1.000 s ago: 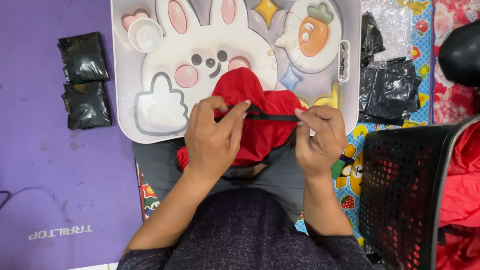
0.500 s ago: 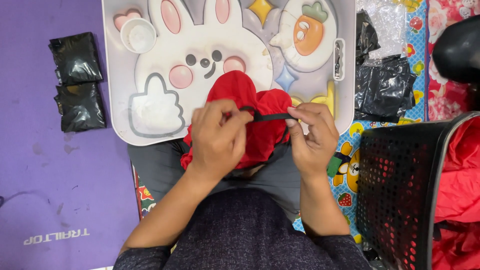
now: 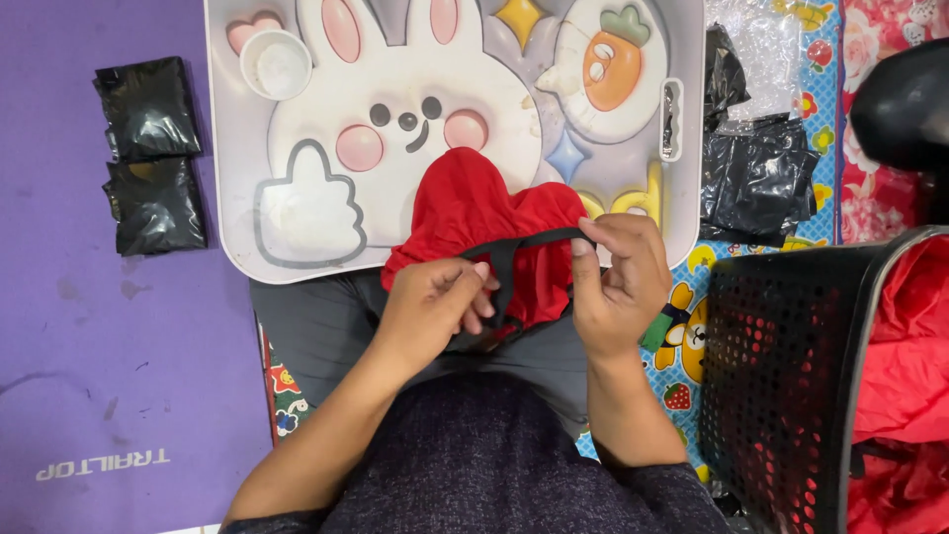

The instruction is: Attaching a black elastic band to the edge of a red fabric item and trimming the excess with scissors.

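While the person sits with the small grey table with a cartoon rabbit picture (image 3: pixel 297 237) over their lap, both hands work on a soft red cloth garment (image 3: pixel 470 213) that lies on the near edge of the table and hangs down to the lap. The left hand (image 3: pixel 430 311) pinches the thin black strap (image 3: pixel 524 240) where it drops down, and the right hand (image 3: pixel 618 277) pinches the same strap at its far end, so it runs tight between them. I think the strap is sewn to the red cloth, but the fingers hide the join. To do this well, both hands should pull evenly and keep the strap flat, not twisted. Two black plastic packets (image 3: pixel 148 148) lie on the purple mat (image 3: pixel 99 396), and a black mesh basket (image 3: pixel 781 386) with more red cloth stands to the right.
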